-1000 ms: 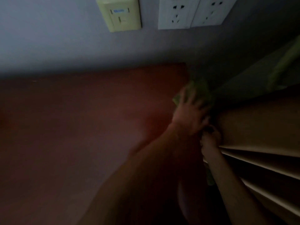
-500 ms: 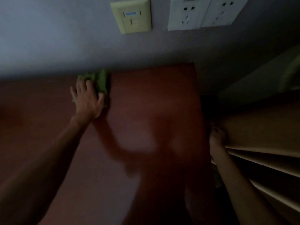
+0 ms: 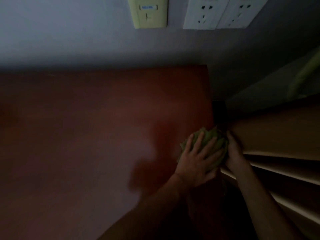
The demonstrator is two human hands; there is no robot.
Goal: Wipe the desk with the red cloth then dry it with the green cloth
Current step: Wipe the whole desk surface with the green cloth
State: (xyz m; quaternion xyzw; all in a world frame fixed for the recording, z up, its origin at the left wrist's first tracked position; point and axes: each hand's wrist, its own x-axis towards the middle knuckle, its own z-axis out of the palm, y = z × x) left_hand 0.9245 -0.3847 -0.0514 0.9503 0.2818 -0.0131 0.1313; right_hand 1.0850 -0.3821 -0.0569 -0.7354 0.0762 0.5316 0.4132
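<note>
Dimly lit room: grey wall [image 3: 69, 40] behind, with a yellowish switch plate [image 3: 149, 13] and white sockets [image 3: 223, 13] high up.
Desk [image 3: 95, 127]: reddish-brown top, bare on the left side, its back edge at the wall.
Shelf unit [image 3: 277, 135]: pale wood, just beside the desk's right edge.
Green cloth [image 3: 210, 137]: bunched and wrinkled — at the right edge of the desk.
Left hand [image 3: 197, 161]: flat on the cloth, fingers [image 3: 199, 139] spread.
Right hand [image 3: 233, 153]: at the shelf's front edge, touching the cloth — how far curled I cannot tell.
</note>
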